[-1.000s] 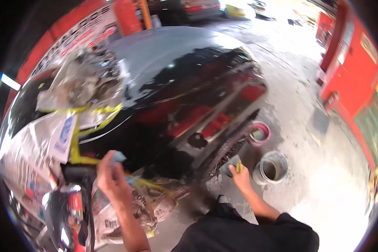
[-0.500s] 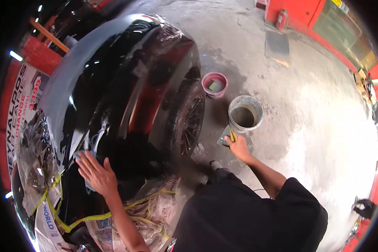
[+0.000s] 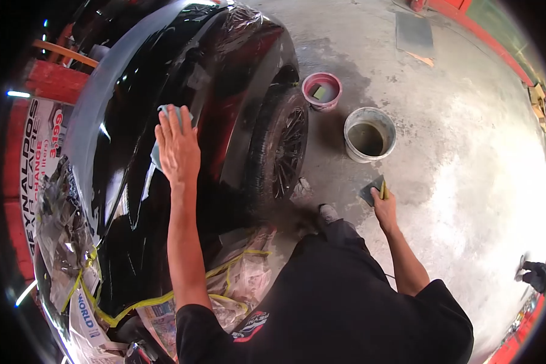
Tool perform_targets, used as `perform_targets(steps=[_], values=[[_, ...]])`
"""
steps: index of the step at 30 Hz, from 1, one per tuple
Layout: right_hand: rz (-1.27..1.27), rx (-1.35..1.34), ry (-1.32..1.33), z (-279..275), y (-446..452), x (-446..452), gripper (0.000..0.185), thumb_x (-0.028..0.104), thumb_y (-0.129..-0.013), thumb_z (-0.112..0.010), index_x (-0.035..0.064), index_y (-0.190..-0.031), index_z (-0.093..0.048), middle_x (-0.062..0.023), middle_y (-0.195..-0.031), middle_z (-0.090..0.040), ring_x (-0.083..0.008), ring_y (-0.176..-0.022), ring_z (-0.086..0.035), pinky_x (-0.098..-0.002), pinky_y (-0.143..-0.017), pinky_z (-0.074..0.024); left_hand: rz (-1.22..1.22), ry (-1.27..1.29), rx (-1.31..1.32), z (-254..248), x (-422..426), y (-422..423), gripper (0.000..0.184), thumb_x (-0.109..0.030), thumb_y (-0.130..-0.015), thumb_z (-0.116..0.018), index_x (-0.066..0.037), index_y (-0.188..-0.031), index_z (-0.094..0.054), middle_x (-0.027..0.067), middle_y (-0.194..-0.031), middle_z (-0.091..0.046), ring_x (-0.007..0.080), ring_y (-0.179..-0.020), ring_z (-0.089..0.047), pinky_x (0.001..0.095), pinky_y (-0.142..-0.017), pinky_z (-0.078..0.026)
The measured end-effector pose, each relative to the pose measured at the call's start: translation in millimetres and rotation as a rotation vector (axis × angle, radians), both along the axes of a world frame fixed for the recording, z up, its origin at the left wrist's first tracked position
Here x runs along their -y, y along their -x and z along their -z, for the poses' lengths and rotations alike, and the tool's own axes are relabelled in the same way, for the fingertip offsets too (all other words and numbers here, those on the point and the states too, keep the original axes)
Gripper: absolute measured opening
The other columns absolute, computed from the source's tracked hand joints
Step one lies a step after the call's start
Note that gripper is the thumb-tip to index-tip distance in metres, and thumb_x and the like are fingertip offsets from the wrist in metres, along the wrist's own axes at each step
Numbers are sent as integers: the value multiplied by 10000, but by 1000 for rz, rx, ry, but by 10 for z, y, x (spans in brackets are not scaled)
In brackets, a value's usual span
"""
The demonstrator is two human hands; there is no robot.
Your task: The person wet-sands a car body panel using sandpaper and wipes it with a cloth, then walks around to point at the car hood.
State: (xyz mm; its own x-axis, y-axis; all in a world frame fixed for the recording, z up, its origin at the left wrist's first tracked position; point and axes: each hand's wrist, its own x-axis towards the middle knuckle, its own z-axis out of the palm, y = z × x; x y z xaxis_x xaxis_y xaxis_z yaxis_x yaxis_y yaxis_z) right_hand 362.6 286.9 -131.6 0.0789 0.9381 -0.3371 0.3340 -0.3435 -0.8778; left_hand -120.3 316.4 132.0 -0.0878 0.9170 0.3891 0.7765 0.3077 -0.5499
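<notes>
A folded blue-grey cloth (image 3: 155, 156) lies under my left hand (image 3: 179, 148) on the glossy black car body (image 3: 133, 182). My left hand presses it with fingers nearly straight and close together; part of the cloth shows past the fingertips and along the hand's left side. My right hand (image 3: 384, 205), over the floor right of the car, is closed on a dark grey square sheet (image 3: 370, 190) that looks like sandpaper. A narrow yellow piece (image 3: 383, 189) sticks up from the same grip; its kind is unclear.
A bucket of murky water (image 3: 370, 151) and a pink tub (image 3: 321, 104) holding a greenish block stand beside the car's wheel (image 3: 282, 151). Newspaper (image 3: 242, 276) and yellow tape (image 3: 145, 302) mask the near bodywork. A flat grey sheet (image 3: 414, 33) lies farther off.
My left hand has slid with the cloth up and to the right along the car body. My right hand, holding the dark sheet, has drawn away from the bucket. The view has shifted.
</notes>
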Motion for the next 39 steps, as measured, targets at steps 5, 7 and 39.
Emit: perform_targets(steps=[5,7,39], values=[[8,63,19,-49,12,166,336,278,-967,-684,-51,-1027,-646,-115,-788,-662,-187,-739,-573,-382,-686,-477,85,71,-85,55,-16,93,502,-134,-982,-581,-132,-1478,-499,127,-1549,-457,327,-1447,-415,458,-1189,-342],[-26,134,53,-116,23,197,377,313,-978,-667,-62,-1001,-630,-107,-768,-630,-188,-737,-556,-386,-684,-470,117,87,-87,50,-24,88,502,-91,-960,-581,-137,-1457,-526,110,-1542,-470,326,-1441,-422,453,-1186,-350],[-319,-153,-8,-190,812,2591,342,275,-977,-680,-48,-904,-594,-101,-676,-557,-178,-658,-483,-377,-624,-426,329,293,-174,-786,2606,601,545,22,-866,-538,-108,-1395,-558,102,-1472,-549,307,-1414,-463,433,-1164,-393]])
